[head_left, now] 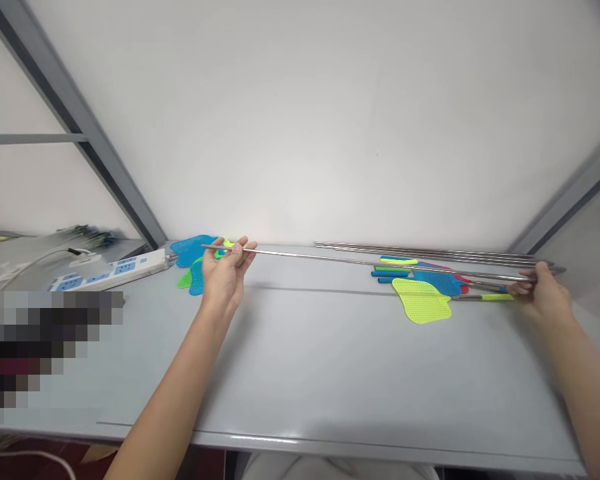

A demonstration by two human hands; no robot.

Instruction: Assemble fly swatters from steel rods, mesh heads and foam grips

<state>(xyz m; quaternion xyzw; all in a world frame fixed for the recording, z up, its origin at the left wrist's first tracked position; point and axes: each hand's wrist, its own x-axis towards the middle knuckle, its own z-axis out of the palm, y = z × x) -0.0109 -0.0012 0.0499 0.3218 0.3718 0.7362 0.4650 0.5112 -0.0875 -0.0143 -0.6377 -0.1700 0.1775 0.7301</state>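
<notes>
A long thin metal rod (305,257) is held level above the table, stretched between both hands. My left hand (225,270) pinches it near its left end, the other fingers spread. My right hand (543,293) is closed round its right end. Behind my left hand lie blue (193,251) and green fly swatter heads, partly hidden. Near my right hand are a yellow-green fly swatter (423,301) and a blue fly swatter head (437,277), with red ones partly covered. Short blue and green handle tubes (390,274) lie to their left.
Several more metal rods (430,253) lie along the back wall at the right. A white power strip (125,268) with cords sits on the left. Grey frame posts (115,167) rise at both sides. The table's front edge (330,445) runs close to my body.
</notes>
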